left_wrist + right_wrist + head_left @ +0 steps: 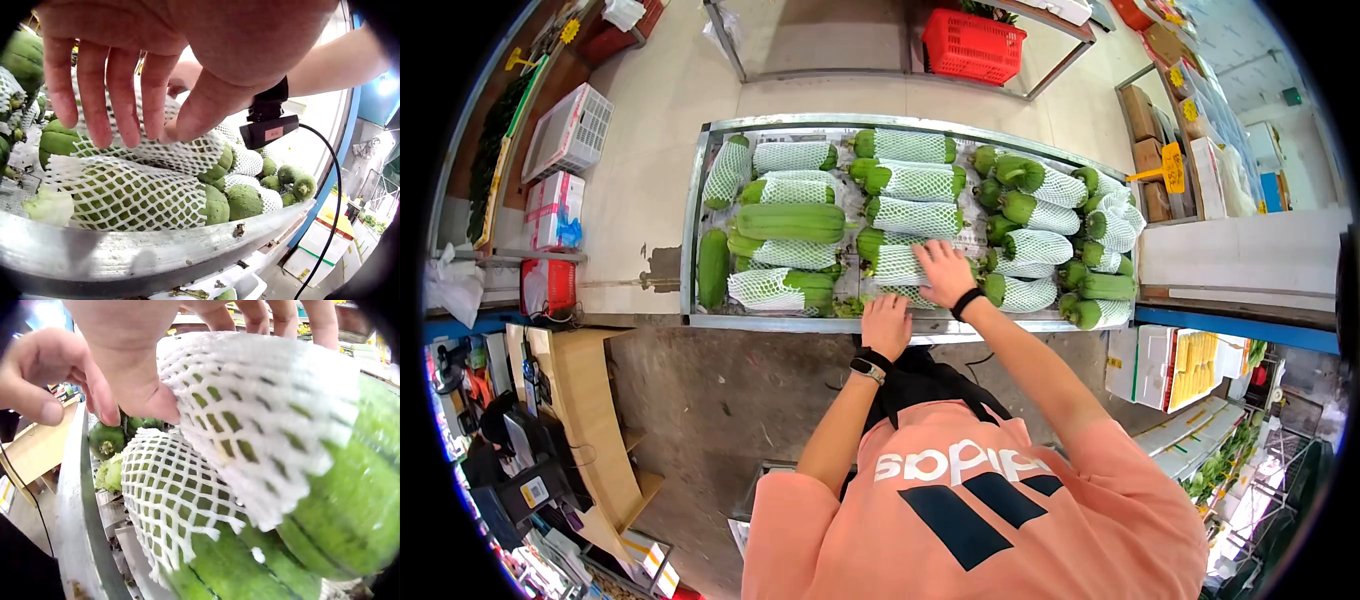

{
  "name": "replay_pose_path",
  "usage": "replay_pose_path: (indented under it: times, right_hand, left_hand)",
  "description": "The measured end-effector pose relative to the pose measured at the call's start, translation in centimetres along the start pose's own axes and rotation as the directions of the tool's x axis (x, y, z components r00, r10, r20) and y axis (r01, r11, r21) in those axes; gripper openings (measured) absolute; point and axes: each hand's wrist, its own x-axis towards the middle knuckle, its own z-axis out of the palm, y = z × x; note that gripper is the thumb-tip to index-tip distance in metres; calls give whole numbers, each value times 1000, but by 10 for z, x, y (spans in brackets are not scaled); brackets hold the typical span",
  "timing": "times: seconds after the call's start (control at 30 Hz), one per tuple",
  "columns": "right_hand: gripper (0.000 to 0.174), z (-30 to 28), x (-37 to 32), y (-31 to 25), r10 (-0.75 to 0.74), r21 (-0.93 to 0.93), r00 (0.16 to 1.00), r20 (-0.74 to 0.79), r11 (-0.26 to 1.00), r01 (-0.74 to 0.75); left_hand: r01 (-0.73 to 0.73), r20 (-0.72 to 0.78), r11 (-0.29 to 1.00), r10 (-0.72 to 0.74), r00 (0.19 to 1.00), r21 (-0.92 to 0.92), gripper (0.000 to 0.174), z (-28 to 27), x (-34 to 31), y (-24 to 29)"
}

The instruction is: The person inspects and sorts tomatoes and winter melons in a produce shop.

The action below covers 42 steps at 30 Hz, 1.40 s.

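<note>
My right hand (945,275) grips a green gourd in a white foam net sleeve (250,419), its thumb on the near side and its fingers over the top. This gourd lies in the middle column of a metal-edged display table. Just in front of it, by the table's rim, lies another netted gourd (137,197). My left hand (887,325) is at that rim, left of the right hand. In the left wrist view its fingers (122,94) extend downward over the netted gourds, holding nothing.
Rows of more netted gourds (915,180) fill the table, with a bare green gourd (790,223) on the left. The metal rim (800,324) runs along the front. Beyond the table a red crate (972,45) sits on a rack. A wooden desk (580,400) stands at the left.
</note>
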Motion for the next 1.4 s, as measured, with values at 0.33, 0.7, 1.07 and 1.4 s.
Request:
replay_pose_path:
  times: [0.33,0.7,1.07,1.4]
  right_hand:
    - [92,27,-12,15,7,40,1000,-10,999,-7]
    - [76,-26,-81,153,279,113,955,-104,957,-267]
    - [61,20,-113,218,383,-23,919,-96,922,-387]
    - [58,23,-109,244,264,52,949,-172,965,-259]
  left_hand:
    - [-15,-89,999,11,996,-50,46,-5,7,6]
    - [-95,-12,994,96,995,53,63,-11,32,38]
    - [65,75,960,-89,993,273,77,19,35,66]
    - [168,25,925,-188,982,341,76,30,42,88]
